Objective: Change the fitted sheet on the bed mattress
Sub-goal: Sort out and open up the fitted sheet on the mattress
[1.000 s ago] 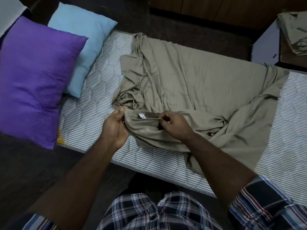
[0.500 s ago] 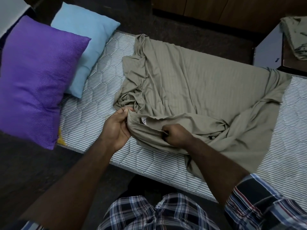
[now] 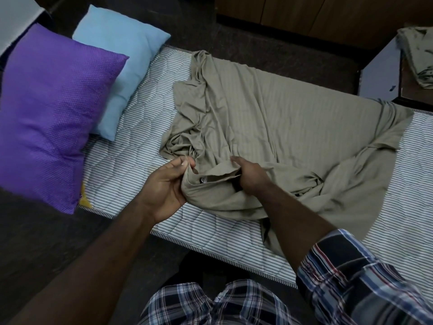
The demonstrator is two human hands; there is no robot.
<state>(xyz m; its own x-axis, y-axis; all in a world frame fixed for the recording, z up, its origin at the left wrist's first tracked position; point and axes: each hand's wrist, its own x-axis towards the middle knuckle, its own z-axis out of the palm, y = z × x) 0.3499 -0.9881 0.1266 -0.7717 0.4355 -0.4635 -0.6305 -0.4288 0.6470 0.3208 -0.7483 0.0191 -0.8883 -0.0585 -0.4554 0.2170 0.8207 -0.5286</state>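
Fingers (image 3: 185, 163) of both our hands pinch the olive fitted sheet's (image 3: 276, 127) hem (label showing); no corner fitted, striped mattress (image 3: 131, 146) mostly bare.

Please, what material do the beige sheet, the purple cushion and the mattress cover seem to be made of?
Beige sheet: probably a thin, stretchy knit, matt; it drapes in soft folds with faint woven stripes.
Purple cushion: likely a synthetic satin-like fabric, since it shines slightly and shows a fine dotted texture.
Mattress cover: looks like quilted woven ticking, matt, with thin dark stripes and stitched curves.
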